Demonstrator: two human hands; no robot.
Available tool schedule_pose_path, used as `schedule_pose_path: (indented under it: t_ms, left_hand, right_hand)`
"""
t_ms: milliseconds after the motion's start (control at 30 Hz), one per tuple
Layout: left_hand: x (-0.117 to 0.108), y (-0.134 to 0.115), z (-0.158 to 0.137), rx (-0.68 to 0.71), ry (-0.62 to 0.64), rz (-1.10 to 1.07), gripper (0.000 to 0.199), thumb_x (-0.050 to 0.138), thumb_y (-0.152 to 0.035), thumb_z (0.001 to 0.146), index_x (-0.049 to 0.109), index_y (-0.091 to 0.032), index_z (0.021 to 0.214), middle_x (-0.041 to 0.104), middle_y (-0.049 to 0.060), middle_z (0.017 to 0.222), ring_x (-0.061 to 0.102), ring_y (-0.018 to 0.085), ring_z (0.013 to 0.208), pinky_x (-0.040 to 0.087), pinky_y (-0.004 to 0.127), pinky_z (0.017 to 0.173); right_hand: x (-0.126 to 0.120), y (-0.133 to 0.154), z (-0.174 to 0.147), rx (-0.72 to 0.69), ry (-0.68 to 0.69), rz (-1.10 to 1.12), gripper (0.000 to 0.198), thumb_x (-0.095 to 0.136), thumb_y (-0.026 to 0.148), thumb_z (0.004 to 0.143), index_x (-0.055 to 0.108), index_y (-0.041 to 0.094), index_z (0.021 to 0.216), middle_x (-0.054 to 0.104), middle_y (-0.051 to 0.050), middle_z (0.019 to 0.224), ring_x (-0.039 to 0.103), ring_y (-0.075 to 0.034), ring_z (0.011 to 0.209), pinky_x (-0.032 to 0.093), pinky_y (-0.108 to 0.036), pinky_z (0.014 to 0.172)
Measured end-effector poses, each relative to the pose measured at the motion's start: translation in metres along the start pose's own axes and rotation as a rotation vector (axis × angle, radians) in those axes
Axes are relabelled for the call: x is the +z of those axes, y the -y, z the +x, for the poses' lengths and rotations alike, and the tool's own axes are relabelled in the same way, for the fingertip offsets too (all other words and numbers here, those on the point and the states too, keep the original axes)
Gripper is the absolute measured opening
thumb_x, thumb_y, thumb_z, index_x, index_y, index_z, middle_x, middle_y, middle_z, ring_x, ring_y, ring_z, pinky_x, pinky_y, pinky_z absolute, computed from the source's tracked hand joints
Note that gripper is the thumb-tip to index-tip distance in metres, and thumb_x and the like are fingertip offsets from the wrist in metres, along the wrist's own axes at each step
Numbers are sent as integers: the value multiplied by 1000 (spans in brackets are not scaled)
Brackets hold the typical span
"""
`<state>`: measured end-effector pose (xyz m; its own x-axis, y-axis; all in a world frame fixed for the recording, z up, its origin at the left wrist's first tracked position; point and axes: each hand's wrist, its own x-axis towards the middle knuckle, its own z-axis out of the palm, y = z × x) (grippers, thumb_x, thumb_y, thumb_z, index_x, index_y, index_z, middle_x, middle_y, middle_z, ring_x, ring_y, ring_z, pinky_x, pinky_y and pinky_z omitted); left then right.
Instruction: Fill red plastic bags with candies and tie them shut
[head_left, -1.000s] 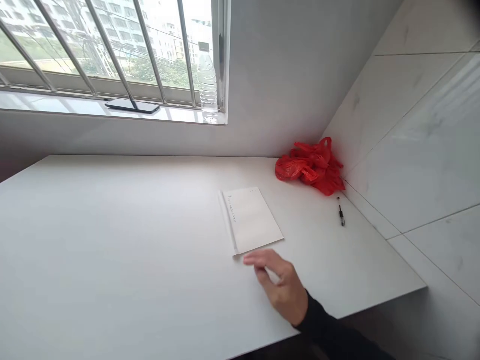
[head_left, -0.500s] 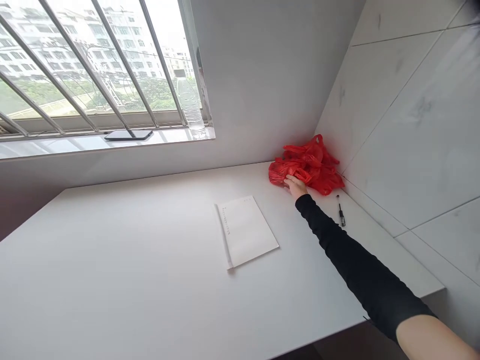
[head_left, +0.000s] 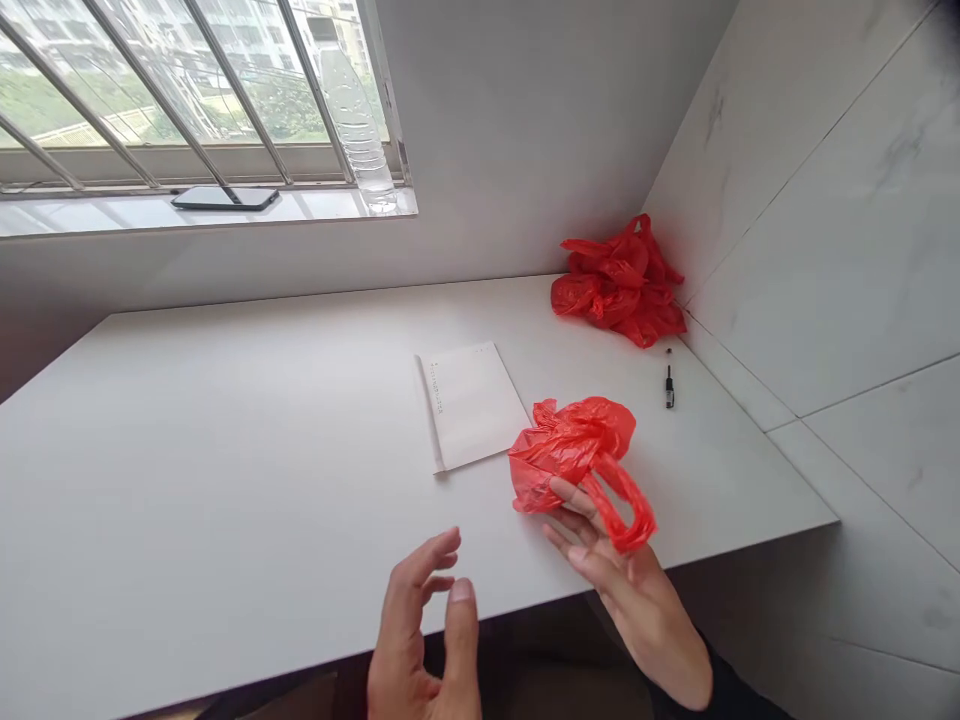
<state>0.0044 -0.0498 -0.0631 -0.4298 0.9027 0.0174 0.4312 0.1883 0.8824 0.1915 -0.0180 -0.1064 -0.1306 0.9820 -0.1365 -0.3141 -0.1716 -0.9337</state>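
Note:
A crumpled red plastic bag (head_left: pixel 568 445) is up off the white table near its front edge, supported by the fingers of my right hand (head_left: pixel 611 570). Those fingers are loosely spread against the bag's underside, and one handle loop hangs over my palm. To the left, my left hand (head_left: pixel 426 625) is open at the table edge, thumb and fingers apart, with nothing in it. Just behind the lifted bag lies a white booklet (head_left: pixel 480 405), its right corner partly covered by the red plastic.
More crumpled red plastic bags (head_left: pixel 619 285) are heaped in the far right corner of the white table (head_left: pixel 225 450). A black pen (head_left: pixel 670 388) lies by the tiled wall. On the windowsill are a phone (head_left: pixel 225 198) and a clear bottle (head_left: pixel 360 135).
My right hand has come back from the corner heap towards me with one red plastic bag. My left hand has entered the view, and the camera has tilted down.

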Motion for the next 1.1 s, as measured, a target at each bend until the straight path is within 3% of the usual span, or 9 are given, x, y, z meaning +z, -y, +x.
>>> schedule_pose_path:
  t_ms: [133, 267, 400, 467, 567, 767, 933, 1033, 1100]
  left_hand:
    - [25, 2, 8, 288, 231, 179, 48, 55, -27, 98, 55, -38, 144, 60, 7, 140, 58, 29, 126, 60, 43, 90]
    - [29, 19, 19, 434, 316, 251, 64, 61, -11, 85, 56, -36, 144, 65, 7, 130, 57, 30, 119, 56, 48, 97]
    - [30, 26, 17, 389, 325, 262, 41, 56, -14, 89, 69, -30, 124, 67, 9, 117, 58, 30, 110, 58, 44, 86]
    - [30, 26, 14, 378, 295, 237, 29, 54, -17, 94, 72, -28, 113, 69, 8, 109, 59, 28, 106, 58, 41, 83]
    - [23, 29, 11, 353, 222, 204, 17, 57, -24, 95, 72, -27, 103, 69, 6, 103, 61, 26, 102, 56, 38, 83]
    - [-8, 40, 10, -58, -22, 120, 21, 64, -35, 91, 70, -27, 109, 71, 4, 109, 67, 25, 96, 53, 35, 84]
    - [-4, 19, 5, 417, 111, 195, 59, 62, -20, 93, 48, -33, 148, 53, 7, 146, 47, 28, 138, 41, 45, 114]
    - [2, 15, 8, 608, 151, 263, 39, 63, -14, 92, 66, -31, 127, 66, 5, 126, 54, 26, 126, 47, 42, 105]
    - [-1, 17, 12, 522, 68, 204, 19, 64, -17, 94, 72, -28, 108, 71, 2, 108, 60, 23, 111, 51, 37, 95]
  right_hand:
    - [8, 9, -47, 120, 173, -472, 46, 66, 44, 96, 61, 40, 141, 67, -5, 136, 69, -32, 118, 62, -49, 97]
    - [-10, 46, -38, 108, 256, -668, 28, 57, 46, 100, 75, 36, 119, 78, -2, 94, 76, -24, 83, 66, -33, 67]
    - [-28, 55, -3, -175, 20, -944, 29, 56, 40, 100, 68, 31, 125, 71, -3, 113, 68, -25, 103, 59, -40, 89]
    - [-34, 45, 10, -250, 41, -1109, 37, 62, 38, 97, 62, 29, 133, 68, -5, 120, 62, -28, 112, 54, -47, 97]
    - [-39, 33, 19, -188, 143, -1135, 26, 57, 31, 99, 65, 27, 123, 70, -3, 97, 63, -24, 94, 54, -45, 90]
    - [-54, 50, 17, -212, -73, -1094, 19, 52, 36, 101, 68, 28, 102, 70, -3, 101, 63, -24, 94, 54, -37, 75]
    - [-37, 44, 16, -391, 52, -1111, 36, 56, 38, 101, 55, 30, 136, 62, -5, 132, 55, -27, 125, 44, -48, 110]
    - [-25, 36, 19, -456, 145, -1095, 26, 55, 31, 102, 59, 28, 128, 67, -4, 117, 62, -24, 109, 30, -55, 121]
    - [-26, 38, 22, -440, 72, -1039, 13, 53, 28, 102, 64, 26, 109, 69, -1, 102, 65, -21, 95, 39, -52, 115]
